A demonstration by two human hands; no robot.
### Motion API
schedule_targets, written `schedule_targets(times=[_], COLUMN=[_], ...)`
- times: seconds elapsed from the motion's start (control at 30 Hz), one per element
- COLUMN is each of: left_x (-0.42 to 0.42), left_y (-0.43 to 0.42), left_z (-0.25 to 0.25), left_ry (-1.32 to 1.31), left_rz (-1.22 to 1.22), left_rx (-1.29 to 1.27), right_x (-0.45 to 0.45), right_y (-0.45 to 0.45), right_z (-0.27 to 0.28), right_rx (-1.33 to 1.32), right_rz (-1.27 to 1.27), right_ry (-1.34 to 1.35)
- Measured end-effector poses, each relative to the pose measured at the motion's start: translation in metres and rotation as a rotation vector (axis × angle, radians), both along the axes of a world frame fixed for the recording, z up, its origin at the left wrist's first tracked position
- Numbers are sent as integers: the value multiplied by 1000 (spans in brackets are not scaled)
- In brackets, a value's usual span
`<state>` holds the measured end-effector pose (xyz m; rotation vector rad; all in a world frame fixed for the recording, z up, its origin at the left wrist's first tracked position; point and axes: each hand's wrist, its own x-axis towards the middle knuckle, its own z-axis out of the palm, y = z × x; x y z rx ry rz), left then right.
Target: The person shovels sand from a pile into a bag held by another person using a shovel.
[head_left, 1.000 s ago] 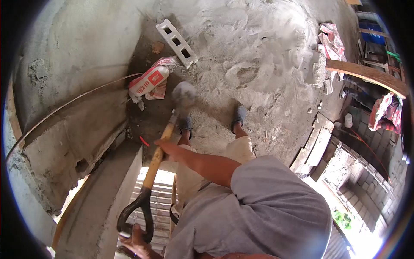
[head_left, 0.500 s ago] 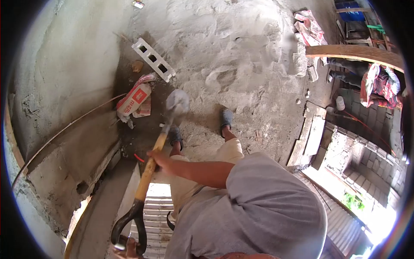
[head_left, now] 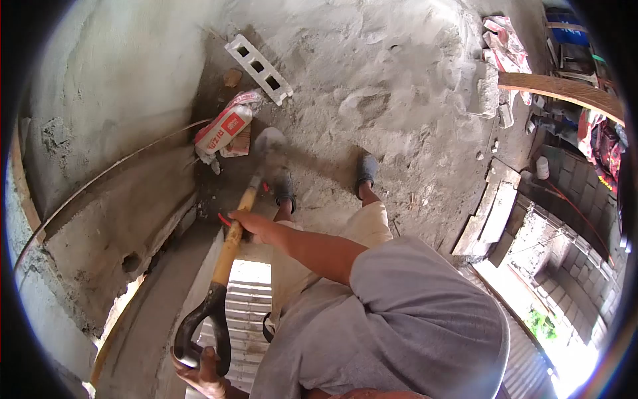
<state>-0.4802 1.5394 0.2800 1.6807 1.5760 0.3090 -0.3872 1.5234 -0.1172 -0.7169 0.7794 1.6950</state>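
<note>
I hold a shovel with a wooden shaft and a black D-shaped handle, slanting along the left side of my body. My left hand is closed on the D-handle at the bottom left. Further up, my right hand wraps round the wooden shaft. The blade is blurred and lies close to the ground, ahead of my left foot. Just left of the blade is a crumpled cement bag with red print.
A hollow concrete block lies beyond the bag, near a brown lump. Grey sandy material covers the ground ahead. At right are a wooden beam, another torn bag and boards. A rough wall stands left.
The view has shifted, so the surroundings sit further right in it. The shovel blade has moved left relative to the block, nearer the cement bag. Both hands keep their hold.
</note>
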Motion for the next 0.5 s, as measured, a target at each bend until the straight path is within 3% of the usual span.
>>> schedule_targets(times=[0.03,0.1,0.13,0.17,0.23,0.27,0.37,0.4,0.43,0.5], left_x=[-12,-41,-47,-57,-67,-65,-60,-66,-72,-29], left_y=[2,6,4,15,21,25,36,38,41,20], left_z=[2,4,7,22,51,48,32,24,9,6], left_ry=[8,88,-36,80,52,46,-123,-186,-215,-202], left_rz=[0,-263,-212,-258,-755,-757,-111,-187,-339,-363], left_rx=[3,158,188,132,346,343,1,-97,-28,-80], right_x=[-9,-11,-11,-11,-13,-14,-3,4,15,34], right_y=[7,25,33,37,36,31,-2,-17,-35,-69], right_z=[1,24,39,51,64,63,53,49,36,37], right_rx=[3,1,-14,-13,51,55,111,127,107,83], right_rz=[0,18,15,6,14,6,0,4,-29,-61], right_ry=[8,38,47,41,50,43,0,-12,-3,-4])
